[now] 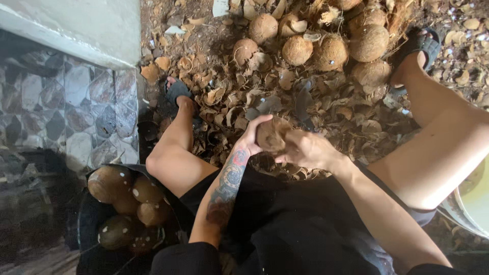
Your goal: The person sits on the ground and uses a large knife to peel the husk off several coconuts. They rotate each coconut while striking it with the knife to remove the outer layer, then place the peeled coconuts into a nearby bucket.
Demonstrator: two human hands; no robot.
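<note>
I sit with my knees apart over a ground strewn with coconut shell fragments. My left hand [253, 137] cups a brown, fibrous coconut [271, 134] from the left side. My right hand [307, 150] grips the same coconut from the right, fingers curled over its lower edge. The coconut is held between my legs, just above the shell litter. My left forearm bears a coloured tattoo.
A heap of husked brown coconuts [331, 48] lies ahead. A dark tub [87, 224] at lower left holds several peeled, smoother coconuts [109, 182]. A pale bucket rim [471, 203] sits at the right edge. A tiled wall [66, 102] stands left. My feet wear dark sandals [423, 43].
</note>
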